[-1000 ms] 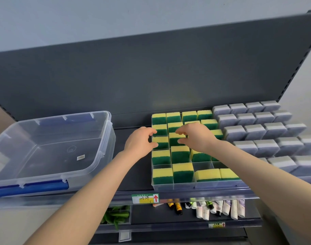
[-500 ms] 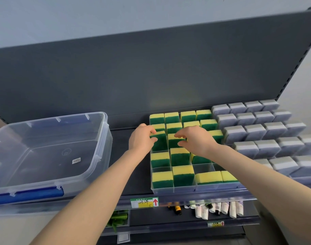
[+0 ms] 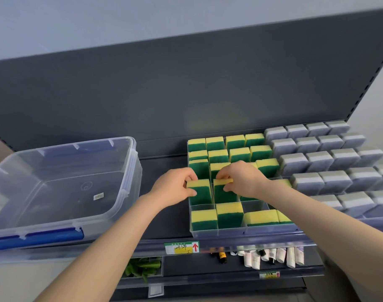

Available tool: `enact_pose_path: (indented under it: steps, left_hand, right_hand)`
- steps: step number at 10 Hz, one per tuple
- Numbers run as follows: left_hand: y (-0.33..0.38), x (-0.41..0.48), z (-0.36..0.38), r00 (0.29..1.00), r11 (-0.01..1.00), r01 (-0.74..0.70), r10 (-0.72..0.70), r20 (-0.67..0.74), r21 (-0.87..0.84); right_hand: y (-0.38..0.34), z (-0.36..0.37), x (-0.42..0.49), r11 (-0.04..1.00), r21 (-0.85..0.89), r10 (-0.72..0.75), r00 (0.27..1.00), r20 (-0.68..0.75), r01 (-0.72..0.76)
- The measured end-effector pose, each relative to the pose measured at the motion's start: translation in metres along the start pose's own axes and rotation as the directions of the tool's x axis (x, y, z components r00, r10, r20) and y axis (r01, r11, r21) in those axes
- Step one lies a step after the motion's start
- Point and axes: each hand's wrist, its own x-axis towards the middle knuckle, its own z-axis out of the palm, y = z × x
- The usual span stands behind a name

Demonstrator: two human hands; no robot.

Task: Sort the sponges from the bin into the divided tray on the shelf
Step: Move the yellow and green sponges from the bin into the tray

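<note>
Both hands are pulled back a row toward the front of the divided tray (image 3: 218, 233) compared with half a second ago. Back then the third-row sponges were being fiddled with; now the fourth row is being worked.

The left hand (image 3: 173, 189) is curled round the leftmost sponge (image 3: 200, 192) of that row, with the thumb on the near green face and the fingers over the yellow top. The neighbouring sponge (image 3: 224, 194) is pinched at its yellow top edge by the right hand (image 3: 244, 180). It sits just beside the first one, so the two hands are brought nearly together. Both sponges are stood on end in their own compartments, green face toward the camera. They're probably being pressed down and squared up rather than lifted out, but that can't be settled from one shot.

As for the task, no sponges can be made out in the bin (image 3: 129, 171) at the left of the shelf (image 3: 164, 192), only a small label on its floor. So the carrying part is judged done, and what's left looks like tidying row by row. Most compartments are filled with yellow-green sponges. One empty compartment (image 3: 253, 207) is spotted near the front, under the right wrist, and two front sponges are laid flat, so a bit of reshuffling may be needed. The grey sponges (image 3: 317, 158) to the right are left alone.
</note>
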Motion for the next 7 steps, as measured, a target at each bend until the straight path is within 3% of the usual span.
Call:
enact_pose_path:
  steps: [3, 7]
  left_hand:
    - [0.003, -0.002, 0.012, 0.997, 1.0, 0.003, -0.001, -0.079, 0.021]
    - [0.021, -0.023, -0.014, 0.978, 0.995, 0.027, -0.007, -0.208, 0.097]
  right_hand:
    - [0.004, 0.005, -0.002, 1.0, 0.0, 0.007, 1.0, -0.004, -0.007]
    - [0.011, -0.02, -0.027, 0.995, 0.09, -0.032, 0.993, -0.111, 0.043]
